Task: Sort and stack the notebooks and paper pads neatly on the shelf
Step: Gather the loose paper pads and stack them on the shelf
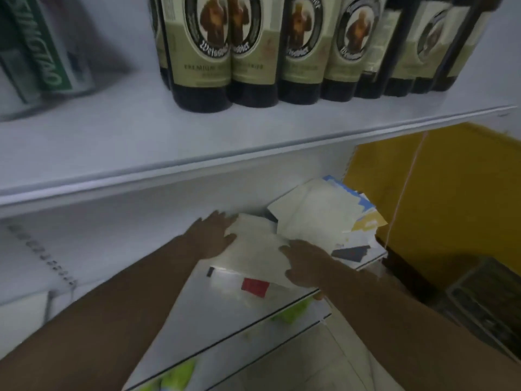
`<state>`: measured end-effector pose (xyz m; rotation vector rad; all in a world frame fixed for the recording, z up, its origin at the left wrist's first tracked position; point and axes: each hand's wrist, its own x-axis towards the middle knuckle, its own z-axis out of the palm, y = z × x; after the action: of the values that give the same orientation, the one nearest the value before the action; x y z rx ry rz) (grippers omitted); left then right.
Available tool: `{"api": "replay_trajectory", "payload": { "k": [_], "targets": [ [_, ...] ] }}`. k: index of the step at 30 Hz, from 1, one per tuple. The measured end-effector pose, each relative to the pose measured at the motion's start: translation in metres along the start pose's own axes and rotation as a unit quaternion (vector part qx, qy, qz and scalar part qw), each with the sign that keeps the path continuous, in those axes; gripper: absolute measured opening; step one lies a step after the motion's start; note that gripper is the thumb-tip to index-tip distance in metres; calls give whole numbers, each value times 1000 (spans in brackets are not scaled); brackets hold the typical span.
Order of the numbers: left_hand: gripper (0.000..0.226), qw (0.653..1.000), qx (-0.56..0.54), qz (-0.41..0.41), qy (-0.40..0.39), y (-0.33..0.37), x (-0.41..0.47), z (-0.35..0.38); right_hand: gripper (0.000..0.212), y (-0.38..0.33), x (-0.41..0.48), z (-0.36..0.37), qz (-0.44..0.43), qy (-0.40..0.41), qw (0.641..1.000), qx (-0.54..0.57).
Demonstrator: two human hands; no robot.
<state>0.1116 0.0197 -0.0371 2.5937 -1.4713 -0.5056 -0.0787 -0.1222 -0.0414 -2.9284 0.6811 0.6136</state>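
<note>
Pale pad [253, 251] lies centre frame on the lower shelf [225, 311], beside a loose heap [324, 218]. Left hand [214, 235]: fingers straight, pressed against its left edge. Right hand [304, 268]: fingers laid over the right edge, any pinch cannot be told. Pad best squared between both hands before being stacked.

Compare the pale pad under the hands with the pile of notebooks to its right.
The pale pad is a single item with the left hand and right hand on it; the pile is several items overlapping askew. The pad's face is plain; the pile shows blue, yellow and dark covers. Both lie at the lower shelf.
</note>
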Motion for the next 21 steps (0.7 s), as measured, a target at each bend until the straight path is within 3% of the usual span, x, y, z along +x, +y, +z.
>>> {"api": "replay_trajectory", "payload": {
  "k": [2, 5, 9, 12, 15, 18, 21],
  "targets": [
    [51, 986, -145, -64, 51, 4, -4, 14, 65, -6, 24, 15, -59, -5, 998, -2],
    [25, 930, -309, -161, 122, 8, -14, 32, 73, -15, 57, 38, -104, -3, 993, 51],
    [10, 763, -560, -276, 167, 21, -29, 48, 70, -23, 82, 63, -136, 28, 990, 28],
    [11, 735, -571, -337, 139, 32, -40, 67, 53, -17, 87, 60, -175, 45, 983, 28],
    [20, 704, -605, -354, 117, 37, -52, 69, 27, -5, 87, 47, -218, 53, 967, 118],
    [35, 668, -643, -348, 137, 32, -58, 60, 31, -3, 84, 24, -198, 86, 953, 214],
    [39, 633, -695, -323, 108, 34, -58, 51, 20, -23, 82, 8, -171, 114, 935, 287]
  ]
}}
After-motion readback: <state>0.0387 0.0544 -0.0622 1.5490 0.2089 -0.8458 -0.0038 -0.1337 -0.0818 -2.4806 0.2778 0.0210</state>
